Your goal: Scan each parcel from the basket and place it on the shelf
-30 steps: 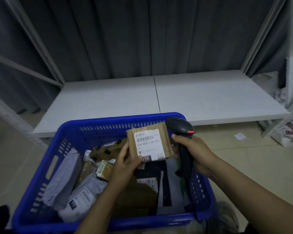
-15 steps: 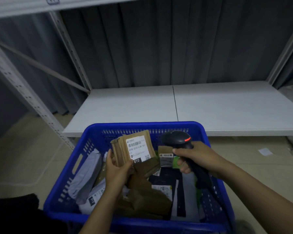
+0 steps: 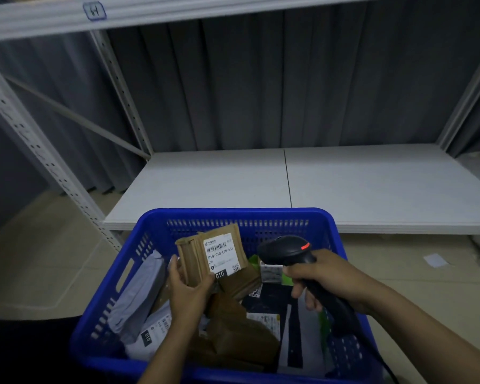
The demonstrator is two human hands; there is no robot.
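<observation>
Parcel (image 3: pixel 216 259) lower than before, above basket rim (image 3: pixel 233 213); shelf (image 3: pixel 344 189) bare.

Dim, bluish cast; wide-angle edge distortion.

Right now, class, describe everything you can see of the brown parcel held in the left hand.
The brown parcel is a small, flat packet wrapped in tan paper or tape, ridged along its left side. A white shipping label faces the camera with a barcode, the printed code 010-010-L30, a small QR code and a black "010" tag. It stands nearly upright, tilted slightly, above the blue basket. The left hand pinches its lower edge; nothing else touches it.
</observation>
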